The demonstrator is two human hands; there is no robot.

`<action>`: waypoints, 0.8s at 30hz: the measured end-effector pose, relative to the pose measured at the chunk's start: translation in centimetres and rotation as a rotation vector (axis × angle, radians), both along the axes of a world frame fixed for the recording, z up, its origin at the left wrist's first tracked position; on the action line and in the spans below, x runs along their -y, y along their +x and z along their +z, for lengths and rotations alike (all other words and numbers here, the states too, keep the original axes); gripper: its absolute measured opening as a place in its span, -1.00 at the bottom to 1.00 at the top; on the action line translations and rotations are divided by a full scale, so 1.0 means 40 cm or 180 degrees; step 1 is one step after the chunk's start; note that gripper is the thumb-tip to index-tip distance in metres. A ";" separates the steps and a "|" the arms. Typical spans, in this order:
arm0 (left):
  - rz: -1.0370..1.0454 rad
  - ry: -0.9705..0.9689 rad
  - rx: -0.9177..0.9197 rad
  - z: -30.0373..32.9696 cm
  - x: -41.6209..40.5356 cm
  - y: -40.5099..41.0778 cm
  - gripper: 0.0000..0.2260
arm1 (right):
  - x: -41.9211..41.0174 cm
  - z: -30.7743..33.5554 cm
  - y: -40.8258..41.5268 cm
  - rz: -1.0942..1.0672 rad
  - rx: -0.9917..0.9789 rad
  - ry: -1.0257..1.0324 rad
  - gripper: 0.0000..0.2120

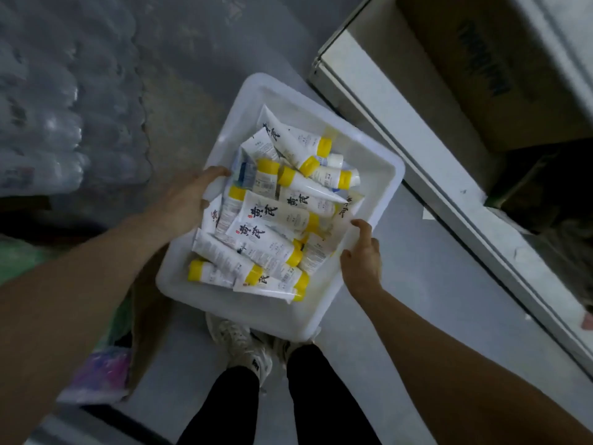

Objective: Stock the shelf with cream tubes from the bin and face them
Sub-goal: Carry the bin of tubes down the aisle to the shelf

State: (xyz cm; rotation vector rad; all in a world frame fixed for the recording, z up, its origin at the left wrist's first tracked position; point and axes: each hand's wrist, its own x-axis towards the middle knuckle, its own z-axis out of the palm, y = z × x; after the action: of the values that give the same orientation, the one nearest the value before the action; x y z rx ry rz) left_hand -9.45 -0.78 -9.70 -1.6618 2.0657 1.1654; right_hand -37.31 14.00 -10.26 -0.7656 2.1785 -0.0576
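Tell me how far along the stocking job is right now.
Barely started. Done: nothing visible; no tubes show on the shelf unit at right. In hand: the left hand and right hand grip opposite rims of the white bin, held above the floor near the shoes. Left: the whole jumbled pile of yellow-capped cream tubes must be shelved and faced.

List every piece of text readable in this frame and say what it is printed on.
"黄芪": large black characters on the cream tubes lying in the white bin.
Fine print and the small red mark on the tubes: too small to read.
Dark lettering on the cardboard box in the shelf unit: blurred, unreadable.
Nothing else bears legible text.
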 end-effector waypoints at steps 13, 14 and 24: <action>0.0040 0.0528 -0.0701 0.632 -0.200 -0.163 -0.36 | -0.255 0.667 -0.169 -0.0264 -0.0182 -0.0120 -0.46; -0.0010 0.0527 -0.0720 0.682 -0.211 -0.172 -0.37 | -0.283 0.712 -0.170 -0.0272 -0.0172 -0.0134 -0.47; -0.1006 0.0248 -0.0644 1.070 -0.340 -0.330 -0.40 | -0.605 1.123 -0.180 -0.0929 -0.0655 -0.0329 -0.49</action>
State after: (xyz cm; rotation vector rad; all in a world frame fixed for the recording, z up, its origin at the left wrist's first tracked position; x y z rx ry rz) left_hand -22.65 12.84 33.09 -1.1682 2.2650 1.3266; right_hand -44.52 38.19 34.65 -0.5225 2.4865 -0.2517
